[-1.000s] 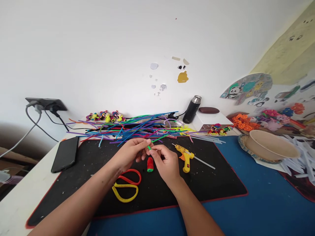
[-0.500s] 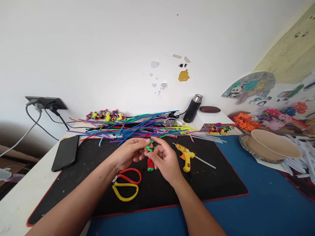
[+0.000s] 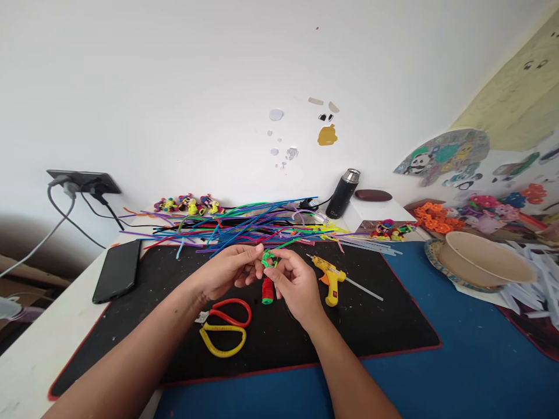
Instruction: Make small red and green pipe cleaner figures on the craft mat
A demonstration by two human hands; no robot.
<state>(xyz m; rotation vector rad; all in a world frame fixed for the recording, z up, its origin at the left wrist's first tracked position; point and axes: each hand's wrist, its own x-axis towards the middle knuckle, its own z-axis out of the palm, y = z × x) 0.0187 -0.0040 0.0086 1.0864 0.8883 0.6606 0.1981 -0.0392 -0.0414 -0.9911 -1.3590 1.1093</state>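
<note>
Between my fingertips, above the black mat (image 3: 371,326), is a small bent piece of green pipe cleaner (image 3: 268,259). My left hand (image 3: 236,269) pinches it from the left with thumb and fingers. From the other side my right hand (image 3: 297,284) grips it, the thumb and index finger curled round. A red roll with a green end (image 3: 268,291) shows just below the fingers, partly hidden by them. Scissors (image 3: 225,329) with one red and one yellow handle lie on the mat near my left wrist, blades hidden under the forearm. Right of my hands lies a yellow glue gun (image 3: 332,279) with a clear stick in it.
Many coloured pipe cleaners (image 3: 244,227) are heaped along the wall. A black flask (image 3: 343,194) stands behind, beside a white box (image 3: 371,212). Left lies a phone (image 3: 116,272); right, a beige bowl (image 3: 484,259). Small pipe-cleaner figures (image 3: 188,203) sit at the back.
The right index finger has bent and come down slightly, so more of the green piece shows between my fingertips. The left hand has barely shifted.
</note>
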